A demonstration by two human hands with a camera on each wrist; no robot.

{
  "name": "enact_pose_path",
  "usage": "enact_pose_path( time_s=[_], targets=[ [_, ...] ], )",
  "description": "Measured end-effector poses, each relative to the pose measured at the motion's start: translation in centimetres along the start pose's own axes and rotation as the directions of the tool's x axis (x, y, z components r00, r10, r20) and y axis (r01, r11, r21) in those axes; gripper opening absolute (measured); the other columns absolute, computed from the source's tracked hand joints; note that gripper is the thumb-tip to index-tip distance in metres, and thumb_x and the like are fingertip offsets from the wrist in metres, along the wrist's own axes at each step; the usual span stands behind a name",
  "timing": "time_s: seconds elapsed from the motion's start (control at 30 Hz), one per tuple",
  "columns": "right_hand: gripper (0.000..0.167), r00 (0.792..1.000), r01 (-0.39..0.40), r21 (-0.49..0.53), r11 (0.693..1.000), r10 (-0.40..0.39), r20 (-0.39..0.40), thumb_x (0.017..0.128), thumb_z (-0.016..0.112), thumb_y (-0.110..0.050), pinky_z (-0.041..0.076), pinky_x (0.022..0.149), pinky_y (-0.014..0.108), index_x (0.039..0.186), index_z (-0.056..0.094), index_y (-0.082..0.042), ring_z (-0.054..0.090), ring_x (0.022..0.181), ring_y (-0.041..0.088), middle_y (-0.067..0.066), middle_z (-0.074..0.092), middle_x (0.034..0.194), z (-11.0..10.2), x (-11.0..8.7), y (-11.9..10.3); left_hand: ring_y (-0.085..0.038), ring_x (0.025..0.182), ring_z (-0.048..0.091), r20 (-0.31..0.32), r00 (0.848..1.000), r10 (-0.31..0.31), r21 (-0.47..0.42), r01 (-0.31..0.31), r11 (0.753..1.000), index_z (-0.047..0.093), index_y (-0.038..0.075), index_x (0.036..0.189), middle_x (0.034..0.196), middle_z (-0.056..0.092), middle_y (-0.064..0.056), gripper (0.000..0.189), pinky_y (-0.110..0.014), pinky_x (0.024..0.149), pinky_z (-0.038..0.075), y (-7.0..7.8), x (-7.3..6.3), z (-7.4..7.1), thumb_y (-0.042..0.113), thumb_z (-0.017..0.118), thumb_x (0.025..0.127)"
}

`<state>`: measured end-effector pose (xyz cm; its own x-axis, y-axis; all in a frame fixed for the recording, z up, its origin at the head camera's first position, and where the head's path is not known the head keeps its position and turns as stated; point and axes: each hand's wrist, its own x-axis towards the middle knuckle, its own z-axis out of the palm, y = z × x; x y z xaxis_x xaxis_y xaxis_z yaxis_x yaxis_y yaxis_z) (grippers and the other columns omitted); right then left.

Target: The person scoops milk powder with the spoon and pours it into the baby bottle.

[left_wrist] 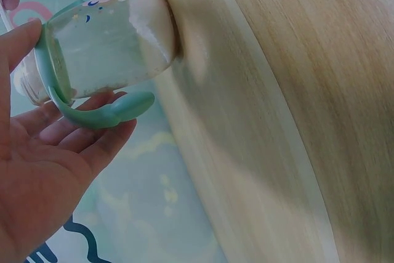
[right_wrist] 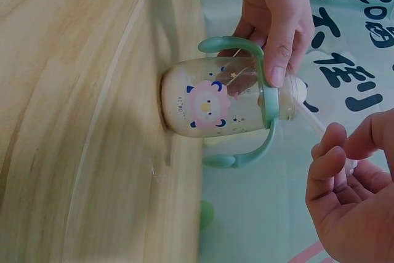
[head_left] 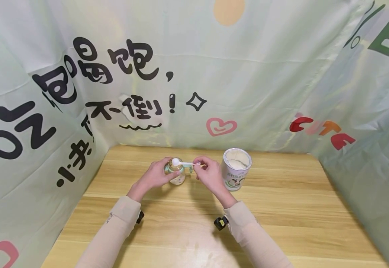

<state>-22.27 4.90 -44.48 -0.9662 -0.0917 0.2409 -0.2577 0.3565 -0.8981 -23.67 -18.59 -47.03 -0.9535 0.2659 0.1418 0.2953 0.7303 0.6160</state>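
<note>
A clear baby bottle with a green two-handled collar stands upright on the table. My left hand holds it by the collar, thumb on the near side and fingers behind. White powder lies in its bottom, seen in the left wrist view. With thumb and fingertips my right hand pinches the thin handle of a white scoop. The scoop's bowl, heaped with white, is at the bottle's open mouth. In the right wrist view a pink cartoon animal decorates the bottle.
Just right of my right hand stands an open milk powder can, pale powder showing inside. The wooden table is enclosed by printed fabric walls at the back and both sides.
</note>
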Motion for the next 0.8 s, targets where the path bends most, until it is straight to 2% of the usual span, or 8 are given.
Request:
enact_pose_path(
  time_s=[0.23, 0.4, 0.6, 0.67, 0.73, 0.8],
  targets=[
    [0.014, 1.0, -0.013, 0.001, 1.0, 0.013, 0.0, 0.091, 0.067, -0.007, 0.039, 0.045, 0.02, 0.099, 0.077, -0.008, 0.058, 0.049, 0.01, 0.009, 0.069, 0.064, 0.09, 0.05, 0.3, -0.027, 0.108, 0.07, 0.001, 1.0, 0.001, -0.005, -0.001, 1.0, 0.057, 0.008, 0.147, 0.123, 0.074, -0.012, 0.066, -0.048, 0.096, 0.059, 0.02, 0.05, 0.08, 0.045, 0.076, 0.096],
    [0.014, 1.0, -0.025, 0.003, 1.0, 0.025, 0.002, 0.091, 0.067, -0.008, 0.039, 0.045, 0.02, 0.1, 0.078, -0.009, 0.061, 0.051, 0.015, 0.012, 0.071, 0.068, 0.14, 0.06, 0.27, -0.026, 0.107, 0.07, -0.001, 1.0, -0.005, -0.008, 0.005, 1.0, 0.057, 0.009, 0.148, 0.124, 0.074, -0.012, 0.066, -0.047, 0.096, 0.06, -0.13, 0.11, 0.16, 0.045, 0.076, 0.096],
    [0.013, 0.999, -0.043, 0.049, 0.998, 0.043, 0.0, 0.095, 0.069, -0.011, 0.039, 0.045, 0.019, 0.103, 0.079, -0.005, 0.068, 0.063, 0.047, 0.01, 0.07, 0.069, 0.18, 0.03, -0.01, -0.031, 0.115, 0.07, 0.004, 1.0, -0.009, -0.001, 0.009, 1.0, 0.052, 0.006, 0.152, 0.132, 0.071, -0.018, 0.074, -0.05, 0.101, 0.058, -0.19, 0.15, 0.17, 0.047, 0.076, 0.096],
    [0.015, 0.999, -0.041, 0.065, 0.997, 0.041, -0.004, 0.096, 0.069, -0.011, 0.038, 0.045, 0.019, 0.103, 0.079, -0.003, 0.067, 0.066, 0.051, 0.005, 0.07, 0.068, 0.19, 0.05, -0.07, -0.032, 0.116, 0.07, 0.004, 1.0, -0.009, 0.005, 0.009, 1.0, 0.052, 0.005, 0.153, 0.134, 0.07, -0.019, 0.075, -0.05, 0.102, 0.058, -0.21, 0.16, 0.16, 0.048, 0.076, 0.096],
    [0.017, 0.999, -0.035, 0.078, 0.996, 0.036, -0.009, 0.097, 0.067, -0.01, 0.038, 0.044, 0.019, 0.105, 0.079, -0.001, 0.066, 0.064, 0.051, 0.005, 0.071, 0.07, 0.2, 0.09, -0.1, -0.033, 0.116, 0.07, 0.003, 1.0, -0.007, 0.01, 0.007, 1.0, 0.052, 0.006, 0.152, 0.133, 0.071, -0.019, 0.074, -0.05, 0.102, 0.058, -0.22, 0.15, 0.15, 0.048, 0.076, 0.096],
    [0.019, 0.999, -0.034, 0.079, 0.996, 0.035, -0.018, 0.098, 0.065, -0.011, 0.037, 0.044, 0.019, 0.106, 0.08, -0.001, 0.066, 0.059, 0.043, 0.006, 0.075, 0.075, 0.2, 0.12, -0.08, -0.032, 0.114, 0.07, 0.002, 1.0, -0.005, 0.011, 0.005, 1.0, 0.054, 0.007, 0.151, 0.131, 0.072, -0.018, 0.072, -0.05, 0.101, 0.058, -0.22, 0.13, 0.15, 0.048, 0.076, 0.096]
  ],
)
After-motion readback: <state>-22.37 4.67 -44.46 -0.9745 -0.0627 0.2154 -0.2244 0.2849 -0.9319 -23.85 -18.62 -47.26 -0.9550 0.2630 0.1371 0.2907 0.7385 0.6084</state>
